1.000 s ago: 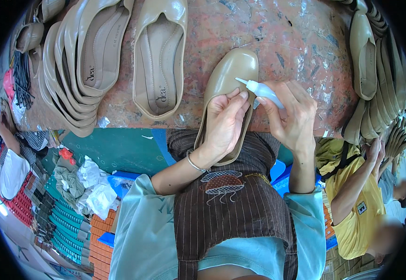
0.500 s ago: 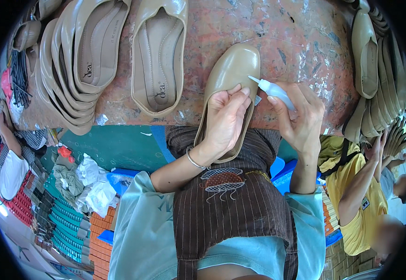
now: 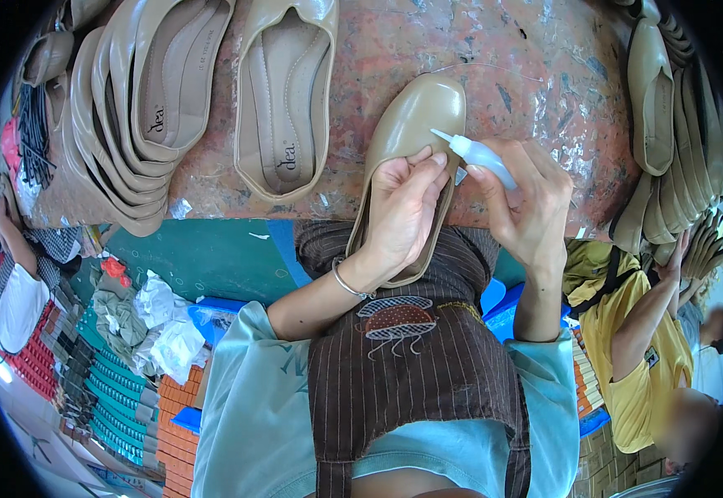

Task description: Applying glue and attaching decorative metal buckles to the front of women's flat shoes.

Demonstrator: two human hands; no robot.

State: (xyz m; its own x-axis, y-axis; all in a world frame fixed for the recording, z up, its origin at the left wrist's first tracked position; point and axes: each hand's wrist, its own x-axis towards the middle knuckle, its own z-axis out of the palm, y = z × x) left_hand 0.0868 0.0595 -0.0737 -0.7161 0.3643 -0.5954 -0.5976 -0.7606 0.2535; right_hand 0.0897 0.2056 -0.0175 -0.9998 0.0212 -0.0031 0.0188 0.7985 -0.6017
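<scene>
A glossy beige flat shoe (image 3: 419, 112) lies toe-away at the table's near edge, its heel end reaching over my lap. My left hand (image 3: 403, 203) is closed on the shoe's opening, thumb and fingers pinching the upper's edge behind the toe. In my right hand (image 3: 527, 195) is a small white squeeze bottle (image 3: 484, 158) with a thin nozzle. The nozzle tip points left, over or against the top of the toe; I cannot tell whether it touches. A small pale tag or scrap (image 3: 460, 175) shows at the shoe's right side.
Another beige shoe (image 3: 282, 178) lies to the left on the worn reddish table (image 3: 527, 91). Nested beige shoes (image 3: 149, 158) stand farther left, with more shoes (image 3: 652, 108) at the right edge. A co-worker in yellow (image 3: 644, 340) is at right, another person (image 3: 21, 307) at left.
The squeeze bottle and my right hand have shifted slightly left and up, bringing the nozzle farther over the toe. My left hand keeps its hold on the shoe.
</scene>
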